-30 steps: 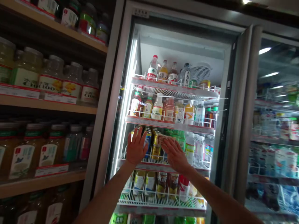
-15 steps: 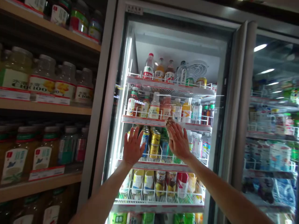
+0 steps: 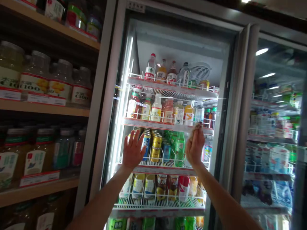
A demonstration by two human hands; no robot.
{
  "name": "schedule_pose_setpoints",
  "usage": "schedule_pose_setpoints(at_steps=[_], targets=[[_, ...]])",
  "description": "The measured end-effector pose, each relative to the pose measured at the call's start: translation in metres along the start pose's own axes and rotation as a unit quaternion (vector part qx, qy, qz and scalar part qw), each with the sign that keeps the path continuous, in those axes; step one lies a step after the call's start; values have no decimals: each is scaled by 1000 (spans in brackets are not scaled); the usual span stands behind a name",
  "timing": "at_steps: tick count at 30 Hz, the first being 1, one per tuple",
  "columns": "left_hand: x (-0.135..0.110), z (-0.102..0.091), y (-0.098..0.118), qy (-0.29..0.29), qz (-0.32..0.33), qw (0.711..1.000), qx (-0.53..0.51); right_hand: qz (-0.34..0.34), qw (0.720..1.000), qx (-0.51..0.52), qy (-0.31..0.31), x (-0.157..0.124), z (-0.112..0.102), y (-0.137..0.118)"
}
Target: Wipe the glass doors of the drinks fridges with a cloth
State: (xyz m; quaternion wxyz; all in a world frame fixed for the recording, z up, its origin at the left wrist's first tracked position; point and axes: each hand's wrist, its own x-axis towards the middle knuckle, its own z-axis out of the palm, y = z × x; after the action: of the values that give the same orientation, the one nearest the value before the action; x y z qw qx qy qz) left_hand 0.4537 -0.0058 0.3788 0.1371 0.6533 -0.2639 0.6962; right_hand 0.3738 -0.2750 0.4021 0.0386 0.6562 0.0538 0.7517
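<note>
My right hand (image 3: 196, 147) is closed on a crumpled, brownish-white cloth (image 3: 198, 126), held up against the glass door (image 3: 177, 40) of a lit drinks fridge. Motion smears the cloth a little. To its left, my left hand (image 3: 133, 150) is open with the fingers spread, and its palm appears to lie on the same glass. Behind the glass, gold cans (image 3: 156, 147) show between my hands, and a green bottle (image 3: 179, 148) stands just left of my right hand. Part of the shelf behind each hand is hidden.
On the left, wooden shelves (image 3: 43, 107) carry bottled drinks with price strips. A metal door frame (image 3: 242, 105) runs along the right side, and beyond it stands a second glass-fronted fridge (image 3: 275, 134) with bottles and packs. Ceiling lights reflect in its glass.
My right hand has moved right across the glass with the cloth and turned more upright. My left hand stays spread in nearly the same place. The view has shifted slightly.
</note>
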Motion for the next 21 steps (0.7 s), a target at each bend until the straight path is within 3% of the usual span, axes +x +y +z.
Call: schedule_pose_setpoints(at_steps=[2, 4, 6, 8, 10, 12, 14, 16, 17, 21], targets=[[0, 0, 0, 0, 4, 1000, 3, -90, 992, 37, -86, -6, 0, -14], [0, 0, -1, -3, 7, 1000, 5, -145, 977, 39, -148, -6, -2, -12], [1, -1, 0, -5, 9, 1000, 7, -101, 988, 3, -116, 2, -3, 8], [1, 0, 0, -5, 10, 1000, 8, 12, 999, -41, -17, 15, -2, 33], [0, 0, 0, -5, 7, 1000, 8, 68, 994, -54, 62, 23, -1, 45], [0, 0, 0, -2, 7, 1000, 6, 22, 998, -30, 44, 23, 0, 42], [0, 0, -1, -1, 7, 1000, 4, -76, 996, 3, -51, 17, -2, 32], [0, 0, -1, 1, 8, 1000, 2, -120, 987, 7, -106, 12, -4, 30], [0, 0, -1, 4, 9, 1000, 2, -104, 990, -4, -93, 12, -5, 32], [0, 0, -2, 4, 11, 1000, 3, 34, 997, -33, 56, 17, -2, 36]])
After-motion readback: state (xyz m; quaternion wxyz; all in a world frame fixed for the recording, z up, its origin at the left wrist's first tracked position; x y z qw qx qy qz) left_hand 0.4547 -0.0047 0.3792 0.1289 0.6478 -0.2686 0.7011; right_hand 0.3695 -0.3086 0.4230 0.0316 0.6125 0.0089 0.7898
